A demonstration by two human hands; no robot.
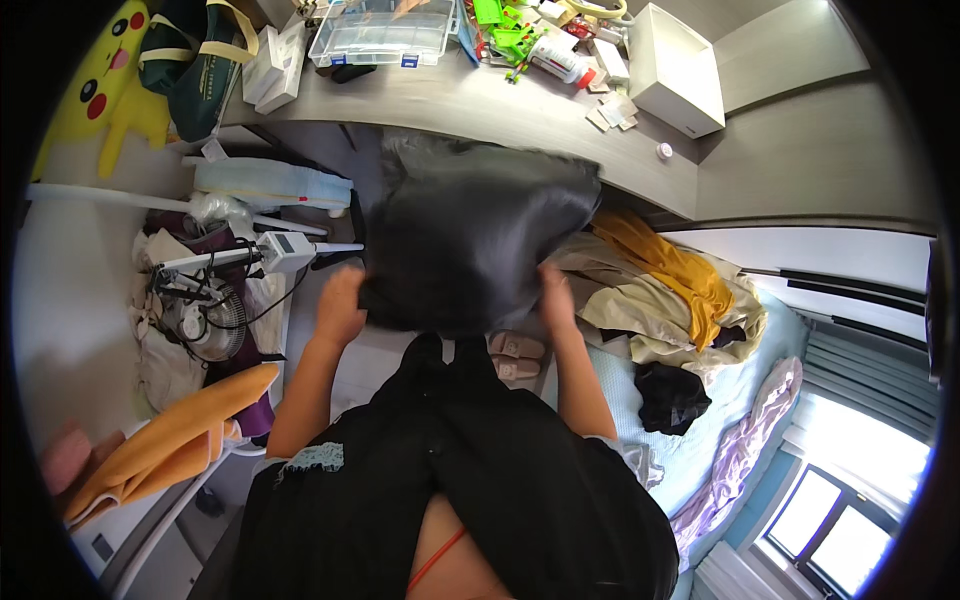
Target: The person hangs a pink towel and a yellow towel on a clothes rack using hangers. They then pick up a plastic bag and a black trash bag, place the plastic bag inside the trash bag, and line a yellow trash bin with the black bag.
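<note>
A large black plastic bag (465,232) spreads out between my two hands, slightly blurred, in front of the desk's edge. My left hand (343,304) grips its lower left edge, fingers closed on the film. At the lower right edge, my right hand (556,296) holds the bag the same way. The bag looks puffed, with a light sheen on its right part; whether anything is inside cannot be told. Below it, a pair of pink slippers (517,346) lies on the floor.
The desk (450,101) carries a clear plastic case (382,34), a white bottle (555,60) and a white box (675,71). Left are a fan (214,322) and an orange towel (172,442). On the bed at right lie a mustard cloth (667,274) and a black bundle (671,397).
</note>
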